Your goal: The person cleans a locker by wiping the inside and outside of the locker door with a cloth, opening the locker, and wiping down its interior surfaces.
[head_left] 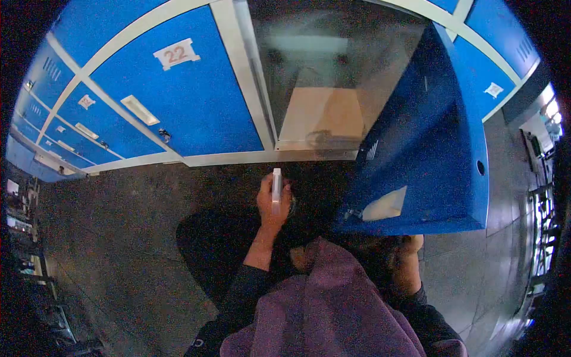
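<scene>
My left hand [269, 199] is closed around what looks like a spray bottle [276, 185], its narrow white head pointing toward the lockers. It is held above the dark floor, just in front of the open locker. At the near edge of the open blue locker door [440, 160] is my right hand [411, 244]; its fingers are mostly hidden by the door, so their grip does not show. Inside the open locker [380, 35], a light tan panel [324, 113] lies in the lower part, with some reflections or smears above it.
Closed blue lockers stand to the left, one with a paper label [176, 54] reading 22 and a lock [165, 135]. The open door juts out on my right, with a pale handle recess [385, 204]. Dark tiled floor [119, 238] lies around me.
</scene>
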Tool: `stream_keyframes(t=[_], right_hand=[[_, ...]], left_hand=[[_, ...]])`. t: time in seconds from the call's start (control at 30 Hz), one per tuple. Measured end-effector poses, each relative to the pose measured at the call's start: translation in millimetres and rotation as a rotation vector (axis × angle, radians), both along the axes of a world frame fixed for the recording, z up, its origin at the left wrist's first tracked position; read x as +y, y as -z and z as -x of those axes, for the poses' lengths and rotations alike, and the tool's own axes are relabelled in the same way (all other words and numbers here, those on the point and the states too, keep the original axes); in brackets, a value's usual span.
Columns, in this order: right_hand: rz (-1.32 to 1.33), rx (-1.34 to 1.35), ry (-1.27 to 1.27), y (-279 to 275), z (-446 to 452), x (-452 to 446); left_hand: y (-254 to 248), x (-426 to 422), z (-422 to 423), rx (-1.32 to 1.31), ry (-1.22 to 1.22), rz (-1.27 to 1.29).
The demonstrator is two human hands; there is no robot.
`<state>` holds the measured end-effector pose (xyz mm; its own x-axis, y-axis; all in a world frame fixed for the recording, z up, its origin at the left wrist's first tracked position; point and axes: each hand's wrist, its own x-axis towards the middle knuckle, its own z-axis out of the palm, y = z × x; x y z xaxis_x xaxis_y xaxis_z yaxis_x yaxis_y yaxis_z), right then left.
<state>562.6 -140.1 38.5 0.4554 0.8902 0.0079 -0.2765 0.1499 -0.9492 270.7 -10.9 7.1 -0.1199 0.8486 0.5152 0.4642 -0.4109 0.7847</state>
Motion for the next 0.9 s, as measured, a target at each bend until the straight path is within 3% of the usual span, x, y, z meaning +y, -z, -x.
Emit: stream_keyframes(t=[0.47, 0.9], right_hand=[[0.041, 0.001, 0.037, 15, -5, 2], [0.076, -0.094, 0.374, -4, -11, -28]], left_hand=[[-7, 3, -2, -0.042, -0.002, 0.055], [-12, 46, -8, -0.181, 0.161, 0.162]])
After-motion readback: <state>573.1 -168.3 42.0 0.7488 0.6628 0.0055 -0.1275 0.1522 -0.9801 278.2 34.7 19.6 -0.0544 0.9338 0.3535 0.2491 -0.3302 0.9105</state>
